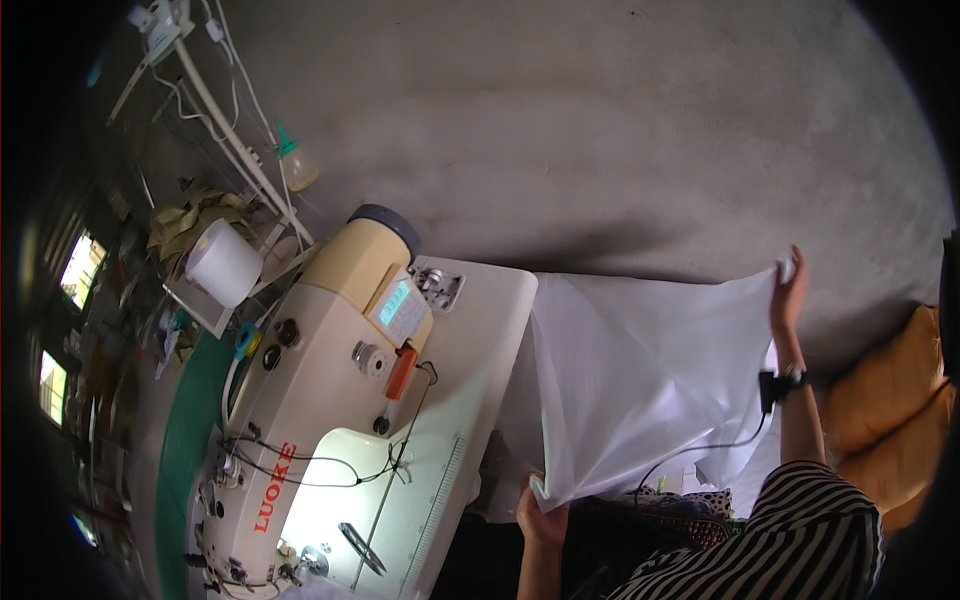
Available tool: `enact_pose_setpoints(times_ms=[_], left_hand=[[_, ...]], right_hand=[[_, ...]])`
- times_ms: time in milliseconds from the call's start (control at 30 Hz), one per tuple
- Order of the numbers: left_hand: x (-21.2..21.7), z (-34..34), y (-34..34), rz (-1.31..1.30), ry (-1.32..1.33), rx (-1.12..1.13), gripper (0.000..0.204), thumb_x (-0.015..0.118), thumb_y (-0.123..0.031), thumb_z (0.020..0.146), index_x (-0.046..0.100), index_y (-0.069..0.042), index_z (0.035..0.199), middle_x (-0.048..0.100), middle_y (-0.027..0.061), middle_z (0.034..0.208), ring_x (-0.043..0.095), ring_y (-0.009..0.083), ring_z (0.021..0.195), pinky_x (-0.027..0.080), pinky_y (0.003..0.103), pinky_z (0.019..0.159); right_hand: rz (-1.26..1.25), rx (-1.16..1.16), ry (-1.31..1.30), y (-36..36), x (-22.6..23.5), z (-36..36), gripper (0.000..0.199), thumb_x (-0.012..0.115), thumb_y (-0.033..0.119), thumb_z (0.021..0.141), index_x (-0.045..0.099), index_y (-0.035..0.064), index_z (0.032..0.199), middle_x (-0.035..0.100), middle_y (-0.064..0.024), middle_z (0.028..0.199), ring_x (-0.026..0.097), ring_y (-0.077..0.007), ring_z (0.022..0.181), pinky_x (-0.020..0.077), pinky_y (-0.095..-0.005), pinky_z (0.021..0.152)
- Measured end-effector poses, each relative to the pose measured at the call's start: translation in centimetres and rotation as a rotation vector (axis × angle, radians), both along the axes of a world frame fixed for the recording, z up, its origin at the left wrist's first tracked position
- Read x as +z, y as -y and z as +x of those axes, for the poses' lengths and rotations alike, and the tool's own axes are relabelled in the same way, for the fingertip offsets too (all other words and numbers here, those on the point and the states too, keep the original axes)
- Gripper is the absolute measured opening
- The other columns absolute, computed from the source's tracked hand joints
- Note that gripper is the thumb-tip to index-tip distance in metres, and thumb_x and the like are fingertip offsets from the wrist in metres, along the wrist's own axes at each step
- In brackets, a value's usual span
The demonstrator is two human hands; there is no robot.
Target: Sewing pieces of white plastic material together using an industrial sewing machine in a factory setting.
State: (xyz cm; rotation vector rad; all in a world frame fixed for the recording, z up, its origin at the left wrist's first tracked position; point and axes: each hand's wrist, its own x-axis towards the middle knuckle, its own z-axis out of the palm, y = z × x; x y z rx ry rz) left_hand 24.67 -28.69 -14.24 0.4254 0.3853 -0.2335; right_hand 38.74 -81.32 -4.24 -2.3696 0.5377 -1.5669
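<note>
A large sheet of thin white fabric [640, 370] is stretched out to the right of the sewing machine table. Low in the picture, my left hand [541, 515] pinches its near left corner. My right hand [789, 290] is raised toward the wall and grips the far right corner. Between the two hands the fabric hangs in diagonal folds, and its far left edge lies against the table's end. A cream sewing machine [290, 400] with a lit display panel stands left of my left hand. A pair of thread snips [361, 549] rests on its bed.
A white thread cone [224, 263] stands behind the machine beside a thread stand pole [215, 115]. An oil bottle [298, 167] hangs there. Orange stuffed sacks [890, 390] lie at the right by the grey wall [620, 130]. A black cable [705, 446] runs from my right wrist across the fabric.
</note>
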Motion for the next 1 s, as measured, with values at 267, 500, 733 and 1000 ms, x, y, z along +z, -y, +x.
enact_pose_setpoints(times_ms=[267,500,733,1000], left_hand=[[6.7,-6.1,-3.3,0.025,0.161,-0.861,0.072,0.059,-0.043,0.091,0.04,0.004,0.142,0.057,0.013,0.133,0.054,0.0233,0.123,0.043,0.037,0.101],[8.1,-3.2,-4.7,0.703,-0.081,-0.662,0.082,0.07,-0.035,0.089,0.028,0.004,0.148,0.048,0.0214,0.138,0.047,0.0294,0.129,0.038,0.042,0.107],[-0.8,1.8,4.9,0.687,0.13,-0.714,0.064,0.061,-0.029,0.096,0.035,0.0,0.148,0.05,0.0153,0.14,0.048,0.0268,0.128,0.034,0.038,0.109],[4.5,-2.2,2.7,0.648,0.165,-0.773,0.061,0.06,-0.027,0.096,0.037,-0.001,0.146,0.051,0.0151,0.139,0.048,0.0271,0.128,0.034,0.038,0.109]], right_hand=[[-0.287,0.22,-1.094,-18.7,-9.9,2.3,0.087,0.07,0.041,0.084,0.027,0.0117,0.153,0.027,-0.0143,0.157,0.026,-0.0355,0.144,0.0203,-0.0565,0.117],[0.327,0.255,-0.769,-11.7,-6.8,3.7,0.035,0.065,0.018,0.086,0.061,0.0011,0.116,0.069,-0.016,0.1,0.067,-0.0318,0.089,0.0515,-0.0397,0.082],[1.566,0.991,-0.381,-26.0,1.5,-8.4,0.036,0.062,0.014,0.094,0.056,-0.002,0.126,0.066,-0.0065,0.114,0.062,-0.0157,0.101,0.0509,-0.031,0.09],[1.338,1.134,-0.23,-22.9,0.4,-5.0,0.032,0.057,0.022,0.093,0.06,0.0017,0.117,0.069,-0.0093,0.104,0.066,-0.0219,0.096,0.0527,-0.0346,0.082]])
